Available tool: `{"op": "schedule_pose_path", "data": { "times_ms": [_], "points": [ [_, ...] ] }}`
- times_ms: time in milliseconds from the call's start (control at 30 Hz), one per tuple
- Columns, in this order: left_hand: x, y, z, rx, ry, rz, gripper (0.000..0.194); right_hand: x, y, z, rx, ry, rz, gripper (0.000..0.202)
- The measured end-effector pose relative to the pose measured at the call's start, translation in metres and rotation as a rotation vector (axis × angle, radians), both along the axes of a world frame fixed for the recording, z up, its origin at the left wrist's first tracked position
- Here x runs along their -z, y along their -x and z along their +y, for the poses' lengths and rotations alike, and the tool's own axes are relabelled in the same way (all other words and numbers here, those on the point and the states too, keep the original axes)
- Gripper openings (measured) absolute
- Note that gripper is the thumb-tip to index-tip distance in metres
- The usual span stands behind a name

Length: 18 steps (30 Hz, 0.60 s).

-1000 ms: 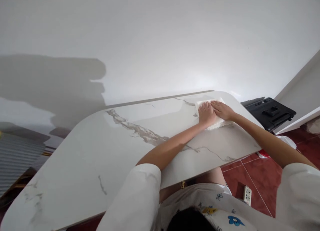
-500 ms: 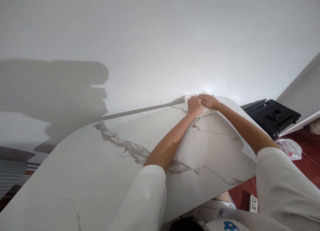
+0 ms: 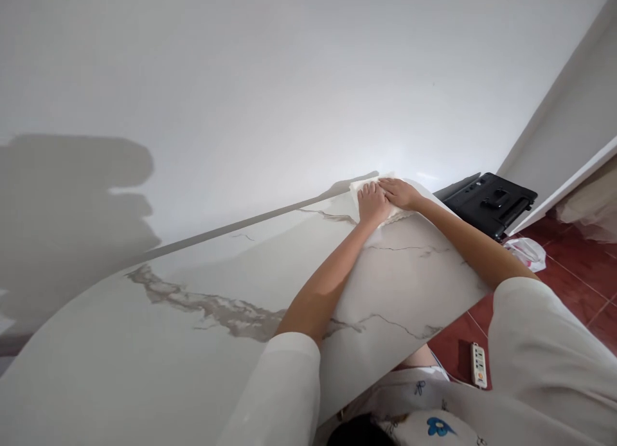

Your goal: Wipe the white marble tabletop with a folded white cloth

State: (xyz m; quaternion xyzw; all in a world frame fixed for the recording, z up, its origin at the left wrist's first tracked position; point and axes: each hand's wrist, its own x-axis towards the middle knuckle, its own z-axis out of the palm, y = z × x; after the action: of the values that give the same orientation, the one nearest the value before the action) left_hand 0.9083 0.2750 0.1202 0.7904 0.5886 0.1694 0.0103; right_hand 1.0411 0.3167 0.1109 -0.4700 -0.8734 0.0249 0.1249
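Observation:
A cream cloth [image 3: 384,178] with a scalloped edge lies at the far right part of the white marble-patterned tabletop [image 3: 193,362], close to the wall. My left hand [image 3: 373,204] presses on it from above with fingers stretched forward. Beside it, my right hand [image 3: 399,194] lies flat on the same cloth, its fingertips touching or overlapping the left hand's edge. Both palms cover much of the cloth, and its underside is hidden. Neither hand shows a grip around it.
The white wall [image 3: 270,99] runs along the table's far edge. Past the right end are a black case [image 3: 491,205] and a white plastic bag [image 3: 527,253] on the red tiled floor [image 3: 573,279]. A power strip [image 3: 479,365] lies on the floor near the table's front edge.
The view has turned to the right, so the case, bag and power strip sit further left. Both hands and the cloth have slid right along the tabletop, staying pressed on it.

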Motion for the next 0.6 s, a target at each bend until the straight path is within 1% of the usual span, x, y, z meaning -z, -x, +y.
{"op": "schedule_pose_path", "data": {
  "times_ms": [133,233,400,600],
  "points": [
    [0.0,-0.006,-0.026,0.041,0.017,0.011,0.048,-0.001,-0.008,-0.035,0.03,-0.002,-0.023,0.051],
    [-0.004,-0.008,-0.051,0.068,0.039,0.006,0.049,-0.005,-0.01,-0.063,0.047,-0.005,-0.035,0.051],
    [-0.015,-0.009,-0.103,0.059,0.103,-0.044,0.051,-0.013,-0.012,-0.116,0.036,-0.006,-0.027,0.05],
    [-0.022,-0.007,-0.165,0.041,0.176,-0.111,0.052,-0.018,-0.016,-0.179,-0.023,-0.035,0.012,0.051]
  ]
}}
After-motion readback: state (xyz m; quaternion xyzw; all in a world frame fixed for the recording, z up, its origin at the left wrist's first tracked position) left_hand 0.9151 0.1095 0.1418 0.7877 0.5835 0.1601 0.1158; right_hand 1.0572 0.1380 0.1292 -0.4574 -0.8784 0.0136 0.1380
